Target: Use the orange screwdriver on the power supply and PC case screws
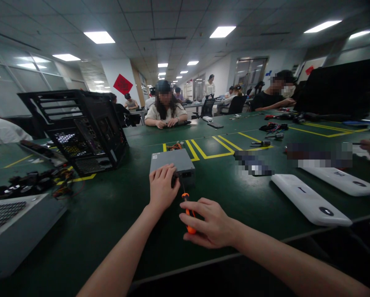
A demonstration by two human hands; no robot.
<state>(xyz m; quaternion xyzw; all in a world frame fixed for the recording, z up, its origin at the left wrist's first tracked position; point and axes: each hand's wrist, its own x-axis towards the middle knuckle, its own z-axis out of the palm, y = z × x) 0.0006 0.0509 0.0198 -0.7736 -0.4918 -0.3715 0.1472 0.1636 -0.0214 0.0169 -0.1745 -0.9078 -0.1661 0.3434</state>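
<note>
A grey computer power supply (172, 159) lies on the green table in front of me, its cables bunched behind its far side. My left hand (163, 185) rests on its near left corner, with the fingers over the top and the thumb by the near face. In my right hand (208, 222) is an orange and black screwdriver (189, 218), its handle between thumb and fingers. The shaft points away from me, and its tip is at the near face of the power supply, beside the socket. Whether a screw sits under the tip is too small to tell.
A black computer case (89, 132) stands at the left, with loose cables (61, 177) and a grey metal unit (21, 231) nearer me. At the right lie two white oblong devices (308, 198), a dark screwdriver (261, 143) and a black monitor (339, 90). Across the table a person (166, 109) sits working.
</note>
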